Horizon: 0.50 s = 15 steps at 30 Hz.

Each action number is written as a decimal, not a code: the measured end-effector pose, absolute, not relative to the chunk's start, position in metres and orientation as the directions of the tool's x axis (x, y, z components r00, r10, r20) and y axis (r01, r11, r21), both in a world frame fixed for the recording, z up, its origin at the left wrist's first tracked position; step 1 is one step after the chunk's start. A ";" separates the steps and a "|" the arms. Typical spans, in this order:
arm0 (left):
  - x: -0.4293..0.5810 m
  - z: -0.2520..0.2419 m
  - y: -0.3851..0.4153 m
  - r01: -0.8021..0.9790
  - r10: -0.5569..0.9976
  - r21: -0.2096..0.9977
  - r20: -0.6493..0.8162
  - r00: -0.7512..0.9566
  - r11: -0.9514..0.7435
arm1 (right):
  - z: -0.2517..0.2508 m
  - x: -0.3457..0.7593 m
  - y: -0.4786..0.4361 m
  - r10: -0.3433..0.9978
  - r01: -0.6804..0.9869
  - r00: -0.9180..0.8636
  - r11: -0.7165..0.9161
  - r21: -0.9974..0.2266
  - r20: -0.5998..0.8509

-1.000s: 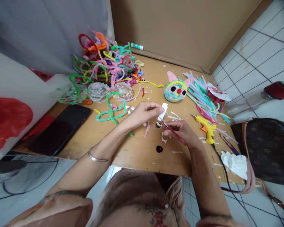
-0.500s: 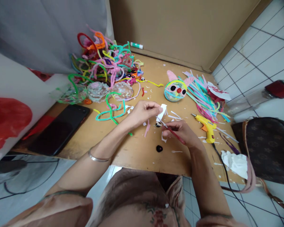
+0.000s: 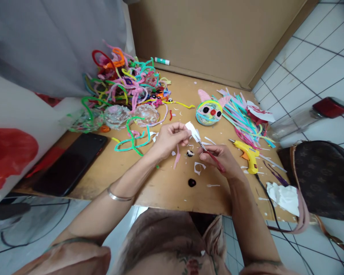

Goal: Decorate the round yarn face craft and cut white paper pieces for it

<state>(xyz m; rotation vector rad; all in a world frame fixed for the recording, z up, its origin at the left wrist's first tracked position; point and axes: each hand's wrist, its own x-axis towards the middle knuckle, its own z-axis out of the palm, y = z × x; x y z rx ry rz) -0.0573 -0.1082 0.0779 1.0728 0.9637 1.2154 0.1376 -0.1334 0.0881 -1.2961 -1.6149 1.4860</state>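
Between thumb and fingers, my left hand pinches a small piece of white paper. My right hand is closed around red-handled scissors, whose blades reach the lower edge of the paper. Below them on the table lie a black round piece with white on it, another black round piece and a white paper offcut with a round hole. A pink strip lies by my left hand. Beyond the hands stands a ball with pink ears, black eyes and a red nose.
Tangled pipe cleaners and clear balls fill the back left, near a black phone. At right are a bundle of pipe cleaners, a yellow glue gun with its cord, crumpled tissue and a brown bag. A glue stick lies behind.
The white paper in my left hand has shifted left and tilted the other way. The scissors' angle to it has changed. The view has moved slightly.
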 end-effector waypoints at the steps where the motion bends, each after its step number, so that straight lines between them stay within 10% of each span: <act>1: -0.057 0.077 -0.108 -0.244 0.991 0.967 -0.037 0.130 0.068 | 0.089 0.137 -0.134 0.920 0.257 -0.346 -0.094 -0.962 -0.183; 15: -0.048 0.075 -0.116 -0.306 0.933 0.920 -0.137 0.333 0.244 | 0.081 0.142 -0.133 0.957 0.146 -0.280 -0.037 -0.989 -0.077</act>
